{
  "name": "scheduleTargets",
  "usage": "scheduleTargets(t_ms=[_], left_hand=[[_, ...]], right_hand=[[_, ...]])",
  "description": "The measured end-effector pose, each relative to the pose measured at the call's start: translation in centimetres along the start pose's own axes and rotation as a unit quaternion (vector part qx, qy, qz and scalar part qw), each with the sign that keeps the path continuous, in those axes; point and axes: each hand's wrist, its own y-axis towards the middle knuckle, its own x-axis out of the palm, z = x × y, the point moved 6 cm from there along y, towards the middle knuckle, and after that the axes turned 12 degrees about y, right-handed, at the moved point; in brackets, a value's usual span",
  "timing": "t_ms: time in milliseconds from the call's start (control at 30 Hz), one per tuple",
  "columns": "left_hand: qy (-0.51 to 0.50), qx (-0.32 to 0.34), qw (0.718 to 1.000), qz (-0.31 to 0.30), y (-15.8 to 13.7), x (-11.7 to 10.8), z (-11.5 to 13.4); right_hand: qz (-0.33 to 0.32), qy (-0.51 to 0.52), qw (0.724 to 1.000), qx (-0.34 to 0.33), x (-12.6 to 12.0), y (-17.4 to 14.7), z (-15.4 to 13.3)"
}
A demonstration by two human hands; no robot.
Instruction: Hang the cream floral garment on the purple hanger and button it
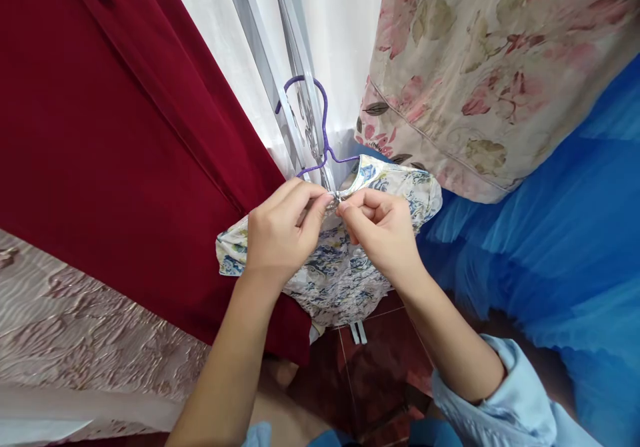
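A short-sleeved garment, white with a blue and yellow floral print, hangs from a purple hanger. My left hand pinches the neckline between thumb and forefinger, left of its middle. Close beside it, my right hand grips the neckline the same way, its other fingers curled in. The fingertips of both hands almost meet. Something small and dark or shiny shows between them, too small to name. Both forearms cover parts of the garment's front.
Dark red fabric hangs on the left, above a textured pinkish fabric. Pale metal bars run behind the hanger before a white curtain. On the right are a pink floral cloth and blue tulle. Dark red tiles lie below.
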Motion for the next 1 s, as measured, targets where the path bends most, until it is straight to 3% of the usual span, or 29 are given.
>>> scheduleTargets(t_ms=[133, 233, 300, 433, 567, 667, 733, 900, 1000], left_hand=[[0.039, -0.048, 0.993, 0.097, 0.2, -2.0, -1.2], [0.051, -0.135, 0.966, 0.214, -0.5, -5.1, -5.4], [0.066, -0.177, 0.949, 0.254, -1.6, -6.7, -9.2], [0.102, -0.276, 0.923, 0.247, -6.4, -6.8, -15.5], [0.028, -0.356, 0.919, 0.166, -13.4, -2.2, -16.7], [-0.083, -0.424, 0.900, 0.050, -17.4, 2.6, -14.7], [-0.133, -0.413, 0.901, -0.028, -18.1, 5.0, -11.9], [-0.245, -0.272, 0.921, -0.133, -14.4, 8.1, -2.5], [-0.279, -0.185, 0.928, -0.163, -11.9, 9.5, 2.6]], right_hand=[[-0.005, -0.007, 0.999, 0.038, -0.6, -0.1, 3.2], [0.000, -0.028, 0.996, 0.082, -1.9, -1.7, 6.0], [0.006, -0.041, 0.993, 0.109, -3.0, -3.4, 7.2], [0.006, -0.059, 0.987, 0.151, -5.1, -6.7, 8.5], [-0.004, -0.062, 0.978, 0.198, -6.3, -9.2, 10.5], [-0.010, -0.086, 0.970, 0.225, -7.6, -10.7, 12.3], [-0.005, -0.108, 0.967, 0.232, -9.1, -11.4, 13.3], [0.076, -0.158, 0.961, 0.214, -14.0, -12.6, 13.9], [0.096, -0.168, 0.954, 0.230, -15.5, -14.2, 14.3]])
